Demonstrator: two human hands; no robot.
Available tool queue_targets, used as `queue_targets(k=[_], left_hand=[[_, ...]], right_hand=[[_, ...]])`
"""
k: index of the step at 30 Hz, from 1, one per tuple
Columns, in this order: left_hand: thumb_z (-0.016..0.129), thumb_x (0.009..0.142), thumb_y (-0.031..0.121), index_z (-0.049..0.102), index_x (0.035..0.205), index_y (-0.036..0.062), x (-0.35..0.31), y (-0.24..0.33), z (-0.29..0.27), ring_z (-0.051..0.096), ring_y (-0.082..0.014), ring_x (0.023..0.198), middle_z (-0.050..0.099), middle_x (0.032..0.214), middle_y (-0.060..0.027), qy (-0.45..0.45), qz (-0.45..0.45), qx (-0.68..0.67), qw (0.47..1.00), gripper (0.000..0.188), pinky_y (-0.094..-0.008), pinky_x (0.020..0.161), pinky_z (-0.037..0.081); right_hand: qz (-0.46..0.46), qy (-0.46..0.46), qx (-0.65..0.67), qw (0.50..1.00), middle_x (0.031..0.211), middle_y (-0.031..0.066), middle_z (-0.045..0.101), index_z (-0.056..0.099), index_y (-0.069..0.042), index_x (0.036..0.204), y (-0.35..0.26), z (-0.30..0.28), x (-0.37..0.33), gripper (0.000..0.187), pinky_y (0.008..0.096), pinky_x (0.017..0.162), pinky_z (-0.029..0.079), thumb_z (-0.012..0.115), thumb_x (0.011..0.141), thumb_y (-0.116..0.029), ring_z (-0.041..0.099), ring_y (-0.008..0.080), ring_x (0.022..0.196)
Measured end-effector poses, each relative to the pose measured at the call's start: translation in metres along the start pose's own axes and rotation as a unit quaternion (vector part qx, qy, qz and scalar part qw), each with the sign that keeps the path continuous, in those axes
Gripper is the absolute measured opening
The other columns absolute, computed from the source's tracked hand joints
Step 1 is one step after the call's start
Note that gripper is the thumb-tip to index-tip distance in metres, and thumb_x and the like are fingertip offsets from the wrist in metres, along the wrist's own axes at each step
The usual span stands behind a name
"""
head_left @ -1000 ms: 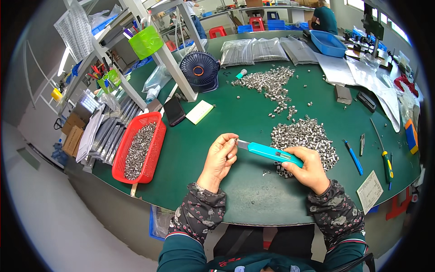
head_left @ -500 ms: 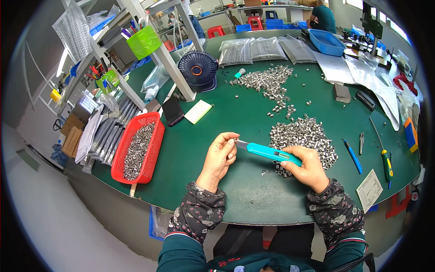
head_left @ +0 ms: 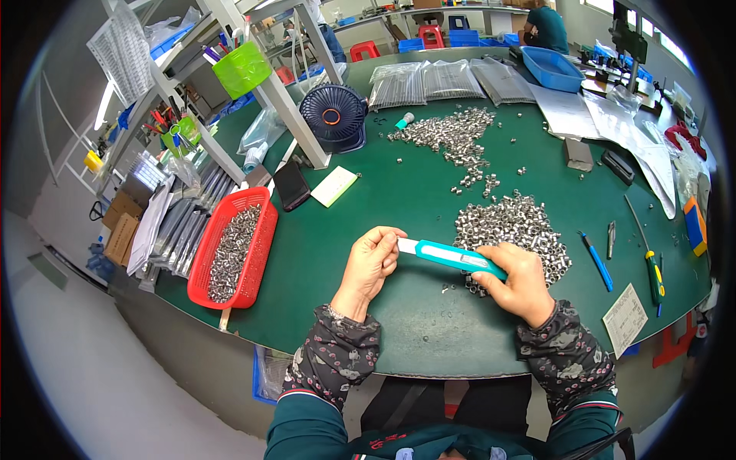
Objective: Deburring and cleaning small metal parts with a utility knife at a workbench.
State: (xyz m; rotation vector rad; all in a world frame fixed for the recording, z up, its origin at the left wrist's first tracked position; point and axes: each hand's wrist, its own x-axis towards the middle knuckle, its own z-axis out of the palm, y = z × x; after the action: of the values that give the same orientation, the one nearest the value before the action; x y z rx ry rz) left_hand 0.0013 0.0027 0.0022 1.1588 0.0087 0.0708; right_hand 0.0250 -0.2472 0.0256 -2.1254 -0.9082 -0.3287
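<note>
My right hand (head_left: 521, 282) is wrapped around a teal utility knife (head_left: 448, 255), with the thumb along its near side. The knife's blade (head_left: 408, 246) is out and points left, its tip at the fingertips of my left hand (head_left: 371, 262). There my left thumb and forefinger are pinched on a small metal piece, almost wholly hidden by the fingers and blade. Just beyond and under my right hand lies a heap of small metal rings (head_left: 510, 230) on the green table (head_left: 368, 207). A few tiny bits (head_left: 446, 289) lie below the knife.
A red basket (head_left: 270, 218) of metal rings stands at the left, near a phone (head_left: 291, 185) and notepad (head_left: 334, 186). More rings (head_left: 452, 138) spread farther back, beside a fan (head_left: 334, 115). Right of my hand are a blue pen-like tool (head_left: 596, 262), screwdriver (head_left: 654, 276) and paper slip (head_left: 625, 320).
The knife has rolled slightly in my right hand, so its side and blade now catch the light. My left hand has barely moved and keeps its pinch.
</note>
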Motion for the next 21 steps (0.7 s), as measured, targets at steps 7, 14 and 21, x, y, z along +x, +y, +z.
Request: queue_targets(k=[7, 14, 21], left_hand=[[0.049, 0.091, 0.022, 0.057, 0.093, -0.0007, -0.001, 0.004, 0.006, 0.034, -0.0020, 0.048, 0.050, 0.074, -0.0005, 0.038, -0.042, -0.020, 0.998, 0.024, -0.0144, 0.038, 0.024], [0.049, 0.091, 0.019, 0.055, 0.097, 0.0038, 0.001, 0.001, -0.002, 0.034, -0.0023, 0.049, 0.052, 0.078, -0.0021, 0.037, -0.013, -0.068, 0.997, 0.017, -0.0137, 0.037, 0.024], [0.049, 0.090, 0.016, 0.055, 0.099, 0.0038, 0.002, -0.001, -0.008, 0.034, -0.0031, 0.051, 0.051, 0.082, -0.0027, -0.012, -0.013, -0.104, 0.994, 0.016, -0.0135, 0.037, 0.024]], right_hand=[[-0.022, 0.087, 0.057, 0.994, 0.071, 0.0122, 0.058, 0.061, -0.003, 0.093, 0.005, 0.000, 0.003, 0.028, 0.0334, 0.054, 0.045, 0.068, 0.069, -0.015, 0.057, 0.0269, 0.060], [-0.003, 0.057, 0.051, 0.997, 0.073, 0.0120, 0.059, 0.062, -0.003, 0.092, 0.006, 0.002, 0.002, 0.026, 0.0338, 0.057, 0.045, 0.067, 0.069, -0.015, 0.058, 0.0268, 0.063], [0.015, 0.032, 0.074, 0.997, 0.076, 0.0124, 0.060, 0.062, -0.003, 0.091, 0.007, 0.004, 0.002, 0.026, 0.0342, 0.059, 0.046, 0.067, 0.070, -0.017, 0.059, 0.0275, 0.065]])
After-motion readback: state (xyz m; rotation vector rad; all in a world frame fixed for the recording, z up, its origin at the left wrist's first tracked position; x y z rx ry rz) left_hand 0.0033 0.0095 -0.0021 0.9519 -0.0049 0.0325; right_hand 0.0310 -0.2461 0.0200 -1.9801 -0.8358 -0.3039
